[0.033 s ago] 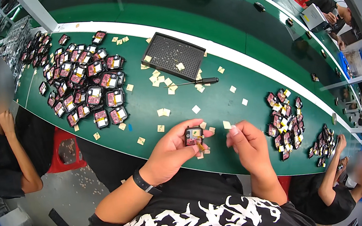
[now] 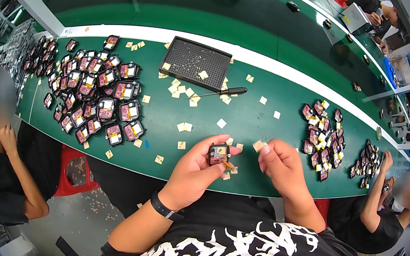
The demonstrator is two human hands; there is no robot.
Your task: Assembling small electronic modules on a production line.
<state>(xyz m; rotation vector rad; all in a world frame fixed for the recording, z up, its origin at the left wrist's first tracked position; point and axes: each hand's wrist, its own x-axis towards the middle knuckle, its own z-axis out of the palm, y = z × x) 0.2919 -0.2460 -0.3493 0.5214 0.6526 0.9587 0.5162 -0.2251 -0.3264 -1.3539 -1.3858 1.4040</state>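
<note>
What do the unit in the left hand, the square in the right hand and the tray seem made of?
Unit in the left hand: probably black moulded plastic, by its round-cornered casing; finish unclear.
Square in the right hand: pale, thin, looks matt; paper or film, I cannot tell which.
Tray: likely matt black plastic, by its even colour and gridded base.

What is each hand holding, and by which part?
The left grip holds a small black-framed device by its left side and lower edge; the right grip pinches a pale square by its right side.
</note>
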